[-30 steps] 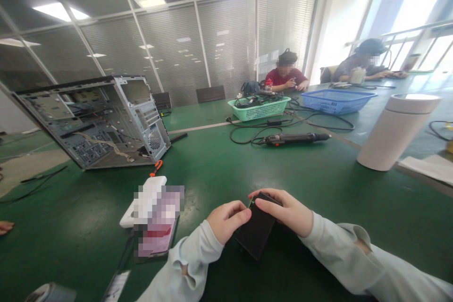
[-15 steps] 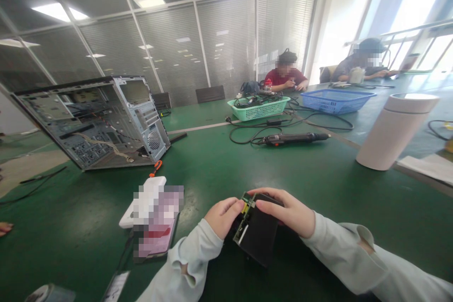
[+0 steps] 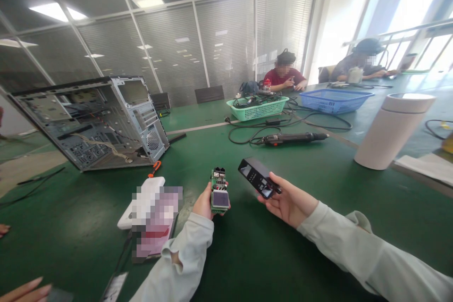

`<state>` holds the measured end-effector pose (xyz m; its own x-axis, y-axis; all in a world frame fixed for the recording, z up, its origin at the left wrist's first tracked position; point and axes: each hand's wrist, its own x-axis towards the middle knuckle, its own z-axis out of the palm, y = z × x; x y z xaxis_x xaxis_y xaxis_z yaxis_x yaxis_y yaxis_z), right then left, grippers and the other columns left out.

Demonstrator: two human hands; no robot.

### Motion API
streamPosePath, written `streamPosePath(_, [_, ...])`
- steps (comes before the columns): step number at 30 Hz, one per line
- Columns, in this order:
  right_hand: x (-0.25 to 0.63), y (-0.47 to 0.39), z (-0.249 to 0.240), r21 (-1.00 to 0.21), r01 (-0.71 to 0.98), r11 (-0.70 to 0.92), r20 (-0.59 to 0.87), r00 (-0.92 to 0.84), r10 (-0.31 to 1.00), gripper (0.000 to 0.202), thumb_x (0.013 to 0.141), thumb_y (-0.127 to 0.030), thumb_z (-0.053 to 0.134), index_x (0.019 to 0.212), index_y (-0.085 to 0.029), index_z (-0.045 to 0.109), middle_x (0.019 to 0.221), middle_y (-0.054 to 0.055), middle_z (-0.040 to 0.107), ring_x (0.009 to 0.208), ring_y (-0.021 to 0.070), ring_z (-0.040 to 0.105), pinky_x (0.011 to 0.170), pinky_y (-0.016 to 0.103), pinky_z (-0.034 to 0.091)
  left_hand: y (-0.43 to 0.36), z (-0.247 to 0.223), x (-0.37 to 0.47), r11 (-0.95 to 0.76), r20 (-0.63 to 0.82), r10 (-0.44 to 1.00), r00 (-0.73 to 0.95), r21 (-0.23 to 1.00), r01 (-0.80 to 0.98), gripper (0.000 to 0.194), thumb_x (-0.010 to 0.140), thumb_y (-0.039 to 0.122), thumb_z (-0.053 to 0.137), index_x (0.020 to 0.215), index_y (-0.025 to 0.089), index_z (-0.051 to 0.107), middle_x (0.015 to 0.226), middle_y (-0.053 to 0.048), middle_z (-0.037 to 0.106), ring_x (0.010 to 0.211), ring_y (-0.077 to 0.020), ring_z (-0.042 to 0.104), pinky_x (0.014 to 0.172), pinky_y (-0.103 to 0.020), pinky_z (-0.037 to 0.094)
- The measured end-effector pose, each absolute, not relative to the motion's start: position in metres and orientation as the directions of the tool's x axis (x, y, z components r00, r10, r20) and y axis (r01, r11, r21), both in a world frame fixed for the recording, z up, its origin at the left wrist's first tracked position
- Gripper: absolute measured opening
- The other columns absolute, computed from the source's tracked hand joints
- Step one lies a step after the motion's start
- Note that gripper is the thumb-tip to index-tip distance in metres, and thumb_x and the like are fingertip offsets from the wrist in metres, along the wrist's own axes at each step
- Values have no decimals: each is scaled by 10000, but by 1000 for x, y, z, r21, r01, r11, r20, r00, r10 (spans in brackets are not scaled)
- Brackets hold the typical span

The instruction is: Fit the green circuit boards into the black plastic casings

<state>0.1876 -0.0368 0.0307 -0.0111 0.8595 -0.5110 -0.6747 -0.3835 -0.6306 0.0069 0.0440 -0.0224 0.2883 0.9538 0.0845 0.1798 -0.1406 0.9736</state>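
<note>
Your left hand (image 3: 204, 202) holds the green circuit board (image 3: 220, 191), fingers closed around its edges; its small screen (image 3: 221, 199) faces up. The board is above the green table (image 3: 269, 264), to the right of the phone (image 3: 159, 226) and white power bank (image 3: 143, 200). Your right hand (image 3: 287, 198) grips the black casing (image 3: 258, 177), fingers clamped on its near end, casing tilted. Board and casing are apart. Beyond them, the electric screwdriver (image 3: 293, 138) lies on the table, near the pale tumbler (image 3: 391, 134).

The hands hold a green circuit board (image 3: 220, 191) and a black casing (image 3: 260, 177), apart, above the green counter (image 3: 269, 264).
</note>
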Motion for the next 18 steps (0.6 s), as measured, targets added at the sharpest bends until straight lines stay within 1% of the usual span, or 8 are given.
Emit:
streamPosePath(2, [189, -38, 30, -566, -708, -421, -533, -76, 843, 337, 906, -454, 403, 944, -124, 459, 788, 69, 564, 669, 133, 577, 528, 171, 462, 48, -19, 5, 72, -84, 927, 365, 996, 45, 685, 793, 611, 170, 1069, 146, 591, 490, -38, 591, 438, -149, 510, 391, -262, 335])
streamPosePath(4, [190, -38, 27, -515, -725, -459, -534, -148, 832, 399, 887, -516, 379, 939, -130, 465, 716, 57, 558, 644, 149, 576, 525, 193, 456, 51, -16, 2, 199, -157, 894, 420, 978, -59, 624, 800, 583, 223, 1044, 147, 598, 473, -27, 576, 429, -131, 497, 387, -242, 330])
streamPosePath(7, [191, -40, 24, -475, -710, -519, -487, -279, 828, 505, 894, -545, 269, 1021, -111, 493, 608, 42, 530, 598, 156, 567, 536, 209, 449, 51, -12, 0, 243, -168, 891, 422, 961, -132, 505, 818, 513, 293, 970, 163, 624, 464, -30, 571, 420, -126, 500, 356, -221, 316])
streamPosePath(10, [190, -40, 25, -493, -667, -559, -454, -350, 819, 572, 911, -525, 177, 1087, -79, 489, 648, 61, 550, 598, 154, 568, 557, 218, 451, 47, -9, 1, 263, -165, 895, 416, 946, -192, 392, 842, 390, 324, 903, 160, 635, 463, -46, 579, 404, -128, 500, 331, -211, 308])
streamPosePath(12, [188, -40, 25, -572, -621, -536, -446, -313, 839, 523, 905, -509, 227, 1075, -83, 478, 762, 78, 570, 620, 148, 574, 557, 210, 449, 45, -7, 2, 276, -154, 890, 429, 931, -238, 377, 857, 325, 302, 877, 152, 636, 459, -50, 584, 389, -120, 493, 333, -202, 313])
streamPosePath(15, [186, -38, 19, -811, -449, -374, -348, -144, 926, 427, 787, -450, 500, 1038, -111, 432, 887, 83, 551, 701, 162, 582, 555, 193, 445, 43, -4, 2, 294, -155, 887, 435, 916, -273, 397, 867, 310, 277, 885, 129, 630, 450, -53, 585, 376, -116, 489, 336, -190, 318])
streamPosePath(17, [186, -38, 14, -964, -230, -130, -131, -12, 991, 498, 674, -391, 627, 1031, -138, 389, 930, 82, 531, 775, 188, 570, 588, 216, 459, 43, -2, 2, 313, -169, 886, 432, 906, -287, 418, 866, 349, 277, 915, 104, 612, 446, -58, 584, 364, -117, 484, 334, -188, 320])
streamPosePath(18, [187, -39, 11, -997, -78, 21, 17, 44, 999, 515, 652, -367, 644, 1034, -150, 374, 952, 81, 521, 802, 194, 559, 618, 240, 466, 43, -2, 2, 322, -176, 886, 430, 900, -294, 428, 865, 367, 278, 930, 92, 600, 445, -58, 583, 358, -117, 482, 332, -186, 320])
